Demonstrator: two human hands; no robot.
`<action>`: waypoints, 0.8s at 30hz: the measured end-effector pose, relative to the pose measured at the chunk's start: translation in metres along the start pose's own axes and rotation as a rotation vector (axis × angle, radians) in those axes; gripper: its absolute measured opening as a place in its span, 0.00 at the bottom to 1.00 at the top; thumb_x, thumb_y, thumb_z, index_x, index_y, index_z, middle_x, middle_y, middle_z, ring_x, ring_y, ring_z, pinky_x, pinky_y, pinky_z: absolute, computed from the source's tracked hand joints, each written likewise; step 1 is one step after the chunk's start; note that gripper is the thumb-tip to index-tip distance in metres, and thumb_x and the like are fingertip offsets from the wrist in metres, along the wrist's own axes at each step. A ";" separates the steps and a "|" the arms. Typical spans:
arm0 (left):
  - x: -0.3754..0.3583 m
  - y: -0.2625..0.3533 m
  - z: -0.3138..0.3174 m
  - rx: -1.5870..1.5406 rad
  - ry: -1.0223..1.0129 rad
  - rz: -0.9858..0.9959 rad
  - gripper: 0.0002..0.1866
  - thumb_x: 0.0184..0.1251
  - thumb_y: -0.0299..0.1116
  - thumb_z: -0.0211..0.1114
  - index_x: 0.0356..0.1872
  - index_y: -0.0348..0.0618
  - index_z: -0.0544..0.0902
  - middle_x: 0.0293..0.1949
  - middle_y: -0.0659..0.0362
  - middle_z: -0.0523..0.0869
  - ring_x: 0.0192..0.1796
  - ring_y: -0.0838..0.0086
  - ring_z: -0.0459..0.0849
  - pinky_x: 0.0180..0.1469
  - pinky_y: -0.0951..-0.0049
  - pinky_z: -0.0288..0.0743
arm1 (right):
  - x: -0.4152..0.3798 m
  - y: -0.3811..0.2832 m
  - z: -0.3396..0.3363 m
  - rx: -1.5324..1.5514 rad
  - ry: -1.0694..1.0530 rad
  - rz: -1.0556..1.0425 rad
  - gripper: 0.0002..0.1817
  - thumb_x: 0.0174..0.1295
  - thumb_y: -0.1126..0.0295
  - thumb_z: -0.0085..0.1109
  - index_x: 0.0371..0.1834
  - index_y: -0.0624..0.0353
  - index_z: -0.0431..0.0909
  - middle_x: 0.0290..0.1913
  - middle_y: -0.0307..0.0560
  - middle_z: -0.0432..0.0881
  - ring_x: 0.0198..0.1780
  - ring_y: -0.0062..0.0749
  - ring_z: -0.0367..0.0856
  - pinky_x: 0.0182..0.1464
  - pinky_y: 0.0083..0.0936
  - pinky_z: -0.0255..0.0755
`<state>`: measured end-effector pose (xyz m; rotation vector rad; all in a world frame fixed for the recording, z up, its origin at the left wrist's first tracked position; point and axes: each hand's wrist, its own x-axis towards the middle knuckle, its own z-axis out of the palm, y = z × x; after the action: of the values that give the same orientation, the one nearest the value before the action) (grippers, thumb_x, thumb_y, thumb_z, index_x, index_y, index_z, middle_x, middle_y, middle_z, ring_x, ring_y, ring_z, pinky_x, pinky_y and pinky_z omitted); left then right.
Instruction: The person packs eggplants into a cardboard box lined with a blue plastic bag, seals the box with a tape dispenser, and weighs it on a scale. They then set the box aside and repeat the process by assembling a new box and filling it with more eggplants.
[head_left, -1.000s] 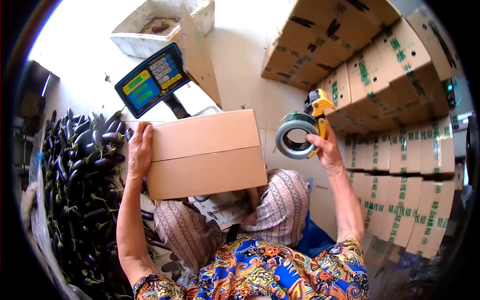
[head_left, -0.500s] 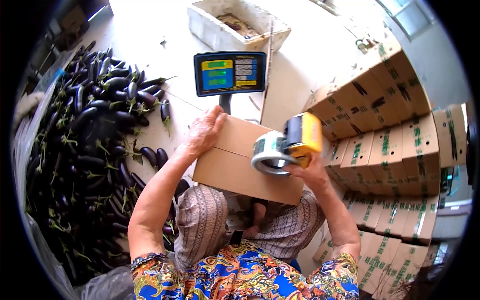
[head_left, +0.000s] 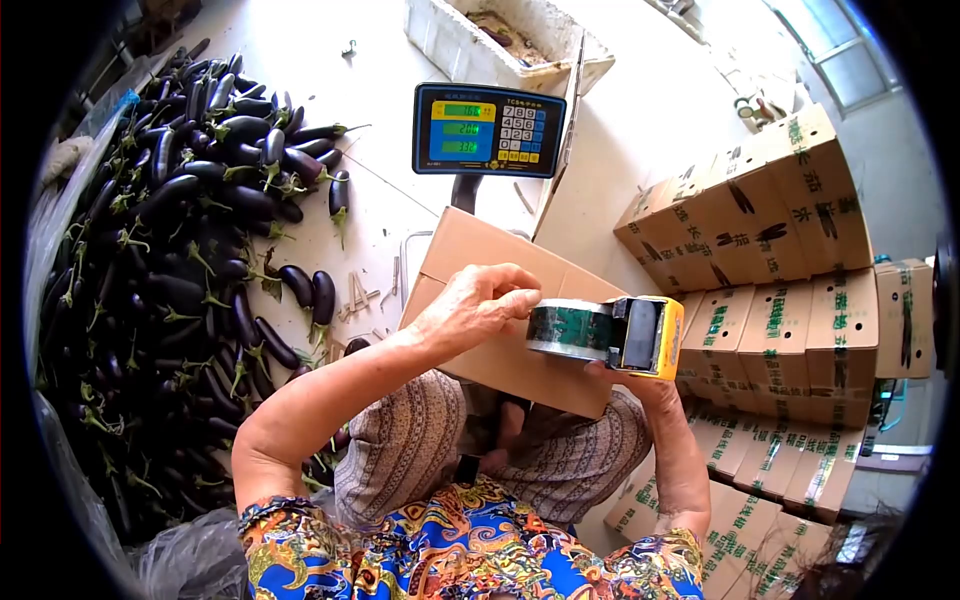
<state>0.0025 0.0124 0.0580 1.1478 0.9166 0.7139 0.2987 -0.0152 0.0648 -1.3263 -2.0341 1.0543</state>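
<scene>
A brown cardboard box [head_left: 480, 250] lies tilted across my lap, its taped-side flaps facing up. My right hand [head_left: 640, 385] is wrapped round a yellow and black tape dispenser [head_left: 668, 338], held above the box's right part. The dispenser carries a wide roll of green-printed packing tape [head_left: 570, 330], pointing left. My left hand [head_left: 475, 310] is over the middle of the box, thumb and forefinger pinched together at the roll's left edge. Whether a tape end is between those fingers is hidden.
A large heap of eggplants [head_left: 180, 290] lies on plastic sheeting at left. Ahead stand a scale display [head_left: 490, 130] with lit green digits and a white foam box [head_left: 440, 45]. Printed cartons [head_left: 750, 220] are stacked at right.
My left hand has left the box's far-left corner and come right to the tape roll. The dispenser has turned and lowered slightly, moving right. The view has shifted a little.
</scene>
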 end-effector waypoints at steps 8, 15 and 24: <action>0.001 -0.006 0.005 0.050 0.079 0.259 0.10 0.69 0.33 0.69 0.43 0.36 0.87 0.38 0.62 0.83 0.42 0.78 0.82 0.48 0.76 0.77 | -0.001 0.005 0.000 0.100 -0.051 -0.029 0.44 0.48 0.65 0.82 0.70 0.53 0.68 0.61 0.44 0.79 0.58 0.33 0.80 0.64 0.25 0.74; 0.002 -0.007 0.009 0.033 0.155 0.317 0.05 0.67 0.27 0.69 0.37 0.35 0.84 0.34 0.63 0.80 0.37 0.82 0.79 0.42 0.79 0.76 | 0.002 0.000 -0.001 -0.070 -0.063 -0.111 0.44 0.48 0.68 0.81 0.70 0.53 0.67 0.62 0.44 0.79 0.59 0.33 0.80 0.65 0.26 0.73; 0.004 0.010 -0.009 0.096 0.090 0.214 0.10 0.71 0.33 0.65 0.44 0.37 0.79 0.36 0.63 0.82 0.41 0.78 0.82 0.45 0.80 0.76 | 0.007 0.000 0.003 0.195 -0.089 -0.042 0.43 0.49 0.69 0.81 0.70 0.53 0.67 0.62 0.41 0.78 0.57 0.25 0.79 0.64 0.23 0.74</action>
<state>-0.0041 0.0230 0.0651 1.3205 0.9197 0.9088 0.2936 -0.0094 0.0629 -1.1518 -1.9561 1.2772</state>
